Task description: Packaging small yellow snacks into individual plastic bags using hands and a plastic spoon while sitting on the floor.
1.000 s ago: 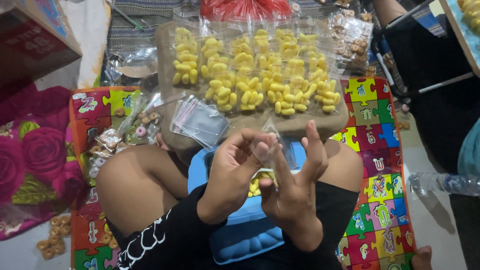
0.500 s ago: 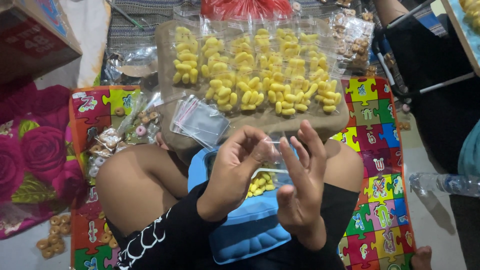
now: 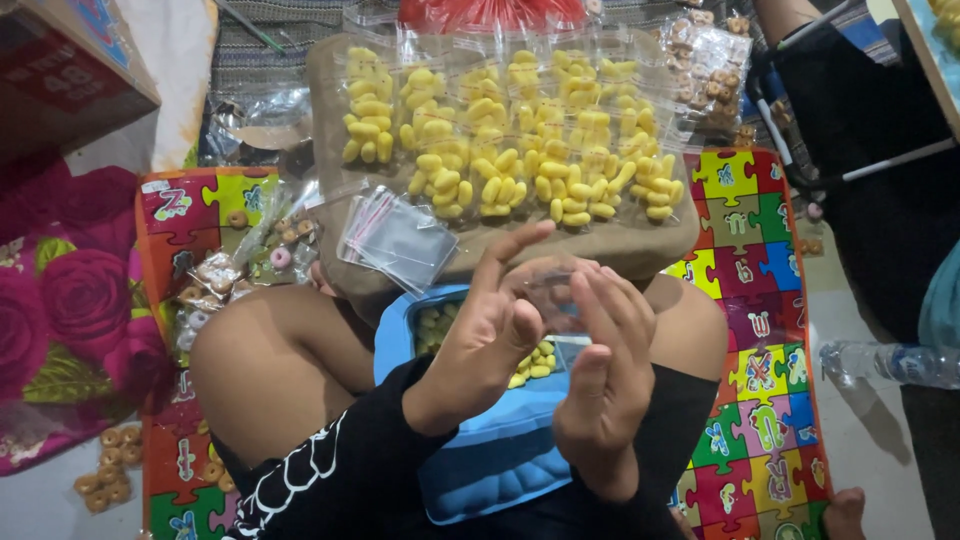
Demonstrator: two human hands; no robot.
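A small clear plastic bag (image 3: 548,295) sits between my two hands, raised over my lap and just in front of the brown tray. My left hand (image 3: 490,325) pinches its near edge between thumb and fingers, the forefinger stretched up and out. My right hand (image 3: 605,375) meets the bag from the other side, fingers (image 3: 620,310) upright and lightly closed on the plastic, so both hands grasp the same bag. The bag is see-through and blurred; I cannot tell whether anything is inside it.

Directly beneath my hands a blue tub (image 3: 490,450) rests on my lap between my bare knees, with loose yellow puffed snacks (image 3: 535,362) showing in it. Just beyond the hands lies the brown tray (image 3: 650,250), covered with rows of filled bags of yellow snacks (image 3: 520,140). On the tray's near left corner lies a stack of empty clear bags (image 3: 395,240).

Under everything is a bright puzzle-piece mat (image 3: 750,300). To my left on it sit packets of small ring-shaped biscuits (image 3: 215,275), and more ring biscuits (image 3: 105,480) lie loose near a rose-patterned cloth (image 3: 70,310). A plastic bottle (image 3: 885,362) lies on the floor at far right, well apart from my hands
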